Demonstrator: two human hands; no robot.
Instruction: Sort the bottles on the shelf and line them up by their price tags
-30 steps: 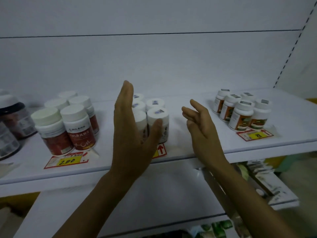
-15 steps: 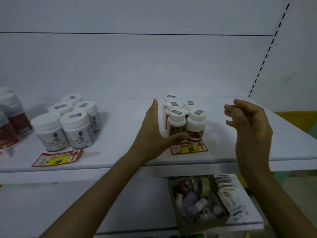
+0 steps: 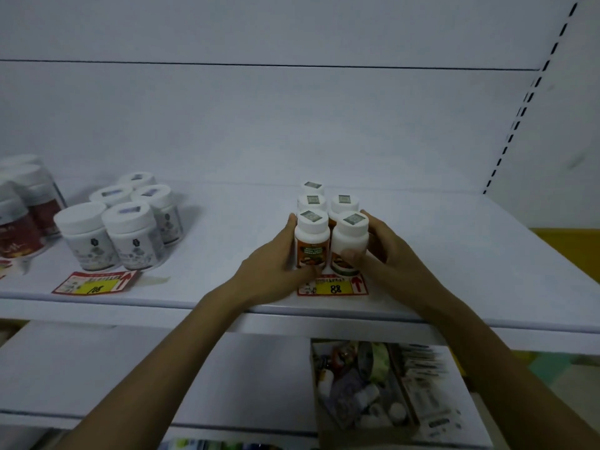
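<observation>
White-capped bottles (image 3: 329,228) clustered, left hand (image 3: 272,269), right hand (image 3: 384,254) clasping both sides

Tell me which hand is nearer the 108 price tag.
Left. The left hand cups the orange-label bottles' left side, toward the 108 price tag; the right hand is on their far side.

Left hand (image 3: 276,264): palm turned right, fingers (image 3: 290,224) curved, thumb low in front.
Right hand (image 3: 386,251): palm turned left, cupped toward the left hand.
Forearms: both reach forward, converging.
</observation>
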